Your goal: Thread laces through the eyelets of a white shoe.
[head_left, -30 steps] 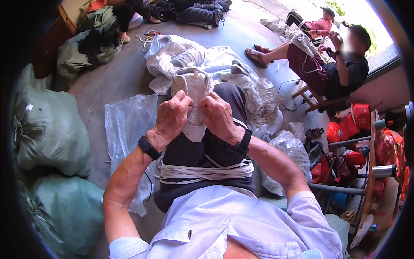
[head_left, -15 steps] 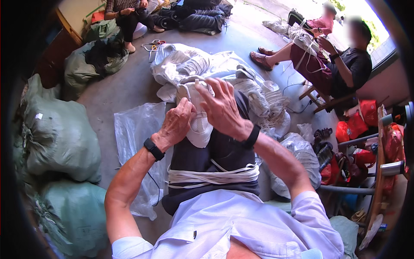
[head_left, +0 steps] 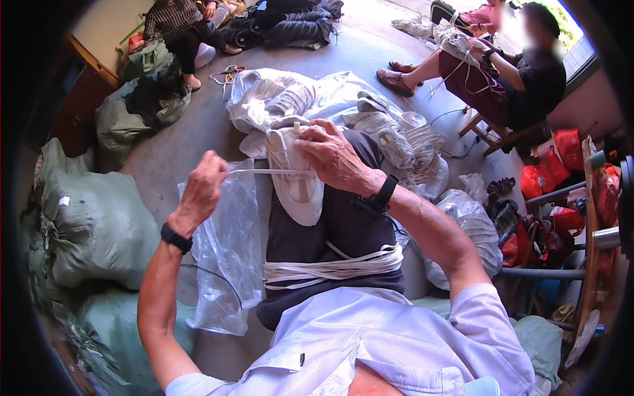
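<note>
A white sneaker rests on my thighs, its toe pointing toward me. My left hand is closed in a pinch on a white shoelace, well out to the left of the shoe. The lace runs taut and nearly level from those fingers across the shoe's upper. My right hand grips the sneaker's right side near the tongue, fingers bent; its fingertips are partly hidden. Nearer my waist, a bundle of loose white laces lies across my lap.
Beyond my knees are plastic bags of white shoes and stacked sneakers. Clear plastic sheeting lies left of my legs. Bulging green sacks line the left. A rack with red bags stands right. Seated co-workers are farther off.
My left hand has moved from the shoe out to the left, drawing the lace straight. My right hand has come down onto the shoe's side, its fingers more bent.
</note>
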`<state>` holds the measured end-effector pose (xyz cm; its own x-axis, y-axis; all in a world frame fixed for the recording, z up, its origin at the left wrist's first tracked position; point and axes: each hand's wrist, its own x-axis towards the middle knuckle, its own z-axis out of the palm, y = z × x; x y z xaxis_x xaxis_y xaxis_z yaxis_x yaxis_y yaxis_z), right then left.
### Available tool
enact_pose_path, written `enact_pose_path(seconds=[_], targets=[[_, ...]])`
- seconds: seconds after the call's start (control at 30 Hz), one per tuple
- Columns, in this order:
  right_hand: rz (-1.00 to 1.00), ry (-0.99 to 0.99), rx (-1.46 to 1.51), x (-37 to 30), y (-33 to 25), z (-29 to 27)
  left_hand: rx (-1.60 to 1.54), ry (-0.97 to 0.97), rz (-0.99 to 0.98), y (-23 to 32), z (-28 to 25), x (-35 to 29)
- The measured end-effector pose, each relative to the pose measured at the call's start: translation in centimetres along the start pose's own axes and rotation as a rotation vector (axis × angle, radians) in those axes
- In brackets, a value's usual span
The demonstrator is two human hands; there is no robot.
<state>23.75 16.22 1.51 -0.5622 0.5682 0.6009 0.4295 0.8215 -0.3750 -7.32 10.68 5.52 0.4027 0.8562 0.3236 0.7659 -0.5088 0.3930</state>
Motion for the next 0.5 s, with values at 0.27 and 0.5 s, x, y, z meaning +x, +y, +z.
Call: enact_pose_path(seconds=[0.27, 0.5], targets=[[0.005, -0.012, 0.011, 0.0, -0.1, 0.6, -0.718, 0.216, -0.722, -4.1, 0.0, -6.8], [-0.011, -0.012, -0.002, -0.1, -0.1, 0.5, -2.12, 0.487, -0.617, -1.2, 7.6, -3.1]])
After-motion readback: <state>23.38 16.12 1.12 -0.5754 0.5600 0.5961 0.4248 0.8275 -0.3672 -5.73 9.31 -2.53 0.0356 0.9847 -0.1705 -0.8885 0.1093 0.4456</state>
